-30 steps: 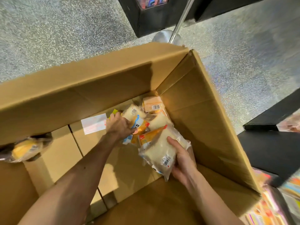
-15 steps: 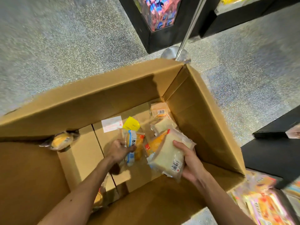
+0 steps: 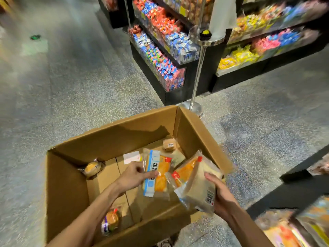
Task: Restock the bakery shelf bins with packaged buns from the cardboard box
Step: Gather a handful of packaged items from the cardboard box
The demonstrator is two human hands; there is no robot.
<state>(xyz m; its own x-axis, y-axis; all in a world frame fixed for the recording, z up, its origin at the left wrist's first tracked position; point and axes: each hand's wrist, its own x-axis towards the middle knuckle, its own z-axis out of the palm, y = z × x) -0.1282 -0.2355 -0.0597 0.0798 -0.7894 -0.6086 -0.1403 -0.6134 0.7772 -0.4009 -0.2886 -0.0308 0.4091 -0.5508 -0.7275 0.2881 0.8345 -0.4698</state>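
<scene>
An open cardboard box (image 3: 114,136) stands on the floor below me. My left hand (image 3: 132,176) grips a clear bun package with a blue-and-white label and orange filling (image 3: 156,172), raised above the box floor. My right hand (image 3: 221,195) holds a pale sliced-bread package with an orange band and a barcode (image 3: 194,182) over the box's right wall. Left inside the box are a round bun pack (image 3: 92,168) by the left wall, a purple-labelled bun pack (image 3: 111,220) near the front, and a small brown pack (image 3: 169,144) in the far corner.
A black candy display (image 3: 160,50) with colourful sweets stands beyond the box, and a chrome pole with a round base (image 3: 193,102) rises beside it. Dark shelves with packaged goods (image 3: 284,227) run along the right. Grey speckled floor (image 3: 62,86) spreads to the left.
Both hands have lifted their packages up from the box floor, and the camera has risen and tilted up, so the candy displays have come into view.
</scene>
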